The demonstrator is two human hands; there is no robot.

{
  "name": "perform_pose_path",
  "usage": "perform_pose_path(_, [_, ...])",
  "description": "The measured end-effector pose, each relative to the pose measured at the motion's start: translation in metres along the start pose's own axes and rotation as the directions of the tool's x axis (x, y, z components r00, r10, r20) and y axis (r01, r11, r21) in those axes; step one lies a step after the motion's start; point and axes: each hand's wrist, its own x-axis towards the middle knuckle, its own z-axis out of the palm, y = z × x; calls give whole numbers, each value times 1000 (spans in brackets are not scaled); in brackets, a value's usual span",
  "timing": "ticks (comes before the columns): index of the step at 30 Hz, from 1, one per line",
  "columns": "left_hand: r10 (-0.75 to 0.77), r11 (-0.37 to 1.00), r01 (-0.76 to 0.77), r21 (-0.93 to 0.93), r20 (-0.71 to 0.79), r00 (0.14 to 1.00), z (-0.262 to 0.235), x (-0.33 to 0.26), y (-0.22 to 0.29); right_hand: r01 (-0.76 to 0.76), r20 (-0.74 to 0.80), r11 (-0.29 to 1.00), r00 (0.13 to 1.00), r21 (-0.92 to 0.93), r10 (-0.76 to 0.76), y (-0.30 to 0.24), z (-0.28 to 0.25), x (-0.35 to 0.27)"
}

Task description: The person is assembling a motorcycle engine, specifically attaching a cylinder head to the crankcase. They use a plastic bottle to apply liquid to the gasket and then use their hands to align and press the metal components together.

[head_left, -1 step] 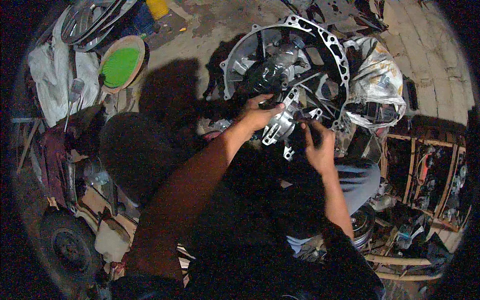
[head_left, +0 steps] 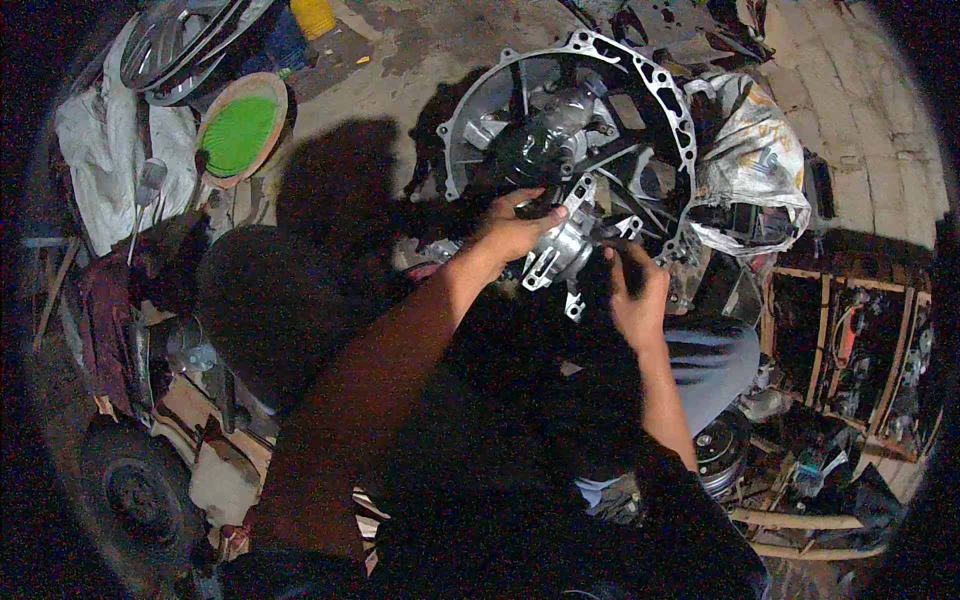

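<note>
Casting (head_left: 570, 247) of silver metal is in front of the person, near the middle of the view, by the lower edge of the big ring-shaped housing (head_left: 687, 130); whether these two touch, I cannot tell. Left hand (head_left: 512, 232) is partly closed and has hold of the casting at its left side, with two digits seen near the upper edge; the others are hidden. Right hand (head_left: 640, 290) is half curled, its fingertips close to the dark right side of the casting; whether they pinch something small, I cannot tell. I judge that the casting is stiff and rather heavy, not easily broken, but its thin lugs (head_left: 574, 306) could chip in a fall. The smooth surface may be slippery, especially if oily. It seems better to hold it by the thick body, from both sides.
</note>
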Motion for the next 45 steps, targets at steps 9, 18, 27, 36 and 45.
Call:
perform_pose_path(9, [26, 986, -19, 163, -38, 999, -1, 1, -5, -81, 3, 992, 997, -97, 82, -12, 17, -27])
perform_pose_path(18, [60, 973, -42, 225, -72, 996, -3, -1, -6, -60, 27, 992, 998, -113, 63, -12, 28, -43])
perform_pose_path(27, [66, 988, -60, 143, -42, 997, 1, 13, -24, -19, 68, 992, 997, -123, 27, -27, 41, -71])
perform_pose_path(36, [27, 993, -20, 120, -64, 998, 1, -2, -5, 3, 9, 1000, 1000, 31, -4, -20, 40, -52])
perform_pose_path(45, [226, 955, -200, 218, -101, 969, 0, -5, -7, -19, 43, 971, 999, 240, 10, -23, 32, -52])
